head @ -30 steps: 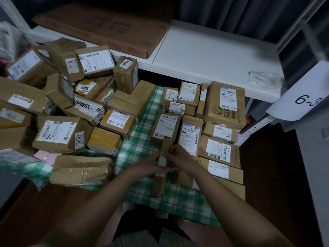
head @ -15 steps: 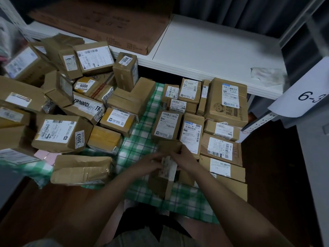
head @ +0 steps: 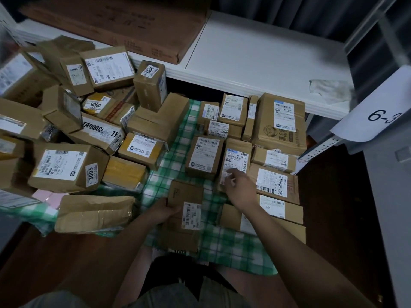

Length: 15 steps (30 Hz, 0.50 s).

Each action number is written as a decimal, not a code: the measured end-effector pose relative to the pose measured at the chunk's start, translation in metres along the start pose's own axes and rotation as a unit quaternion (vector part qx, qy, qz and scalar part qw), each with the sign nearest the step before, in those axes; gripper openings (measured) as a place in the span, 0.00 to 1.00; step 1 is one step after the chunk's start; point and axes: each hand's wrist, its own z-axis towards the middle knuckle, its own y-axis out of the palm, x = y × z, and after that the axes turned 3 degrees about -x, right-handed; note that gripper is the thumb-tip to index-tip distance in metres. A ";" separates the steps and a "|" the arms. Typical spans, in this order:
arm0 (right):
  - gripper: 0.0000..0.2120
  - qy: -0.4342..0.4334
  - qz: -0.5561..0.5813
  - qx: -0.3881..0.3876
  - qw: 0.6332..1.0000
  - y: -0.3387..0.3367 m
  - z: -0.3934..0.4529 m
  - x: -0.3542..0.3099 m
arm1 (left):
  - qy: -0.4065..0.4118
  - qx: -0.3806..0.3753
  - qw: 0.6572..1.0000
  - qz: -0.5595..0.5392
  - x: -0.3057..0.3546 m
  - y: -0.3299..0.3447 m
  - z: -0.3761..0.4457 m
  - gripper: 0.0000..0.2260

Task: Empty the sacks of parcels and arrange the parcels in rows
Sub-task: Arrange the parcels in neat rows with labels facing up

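Held parcel: a long, narrow brown cardboard box (head: 183,215) lying lengthwise near the person, on the green-and-white checked cloth (head: 175,152); a white barcode label sits on its right half.
Left hand: the left hand (head: 163,211) grasps the box's left edge, fingers curled under it.
Right hand: the right hand (head: 239,188) reaches to the right and far side, its fingertips touching the near edge of the label on an upright parcel marked "501E" (head: 235,162); whether it pinches anything cannot be told.
Arranged rows: on the right of the cloth, labelled brown parcels stand close together in rows, running from the large carton with a printed pig face (head: 281,123) at the far end to flat boxes at the near right.
Unsorted heap: on the left, parcels lie tilted and stacked on one another, among them boxes numbered "3003" (head: 66,167), "6008" (head: 96,104) and "3006" (head: 151,84).
Crumpled parcel: a dented, taped brown package (head: 94,213) lies at the near left, beside the held box.
Surroundings: a white shelf (head: 255,63) spans the far side, bearing a flat brown carton (head: 115,21); a sign reading "6-3" (head: 378,112) hangs at right.
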 end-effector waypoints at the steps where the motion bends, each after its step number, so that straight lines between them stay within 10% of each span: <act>1: 0.18 -0.012 -0.048 -0.006 0.999 0.000 0.002 0.004 | -0.006 0.003 1.000 0.008 -0.001 0.001 0.002 0.14; 5: 0.27 -0.022 -0.197 -0.130 0.972 -0.002 0.005 0.008 | -0.010 0.006 0.999 0.040 0.003 0.009 0.012 0.09; 15: 0.32 -0.051 -0.281 -0.129 0.950 0.001 0.002 0.012 | 0.008 0.036 0.993 0.110 0.000 0.024 0.038 0.14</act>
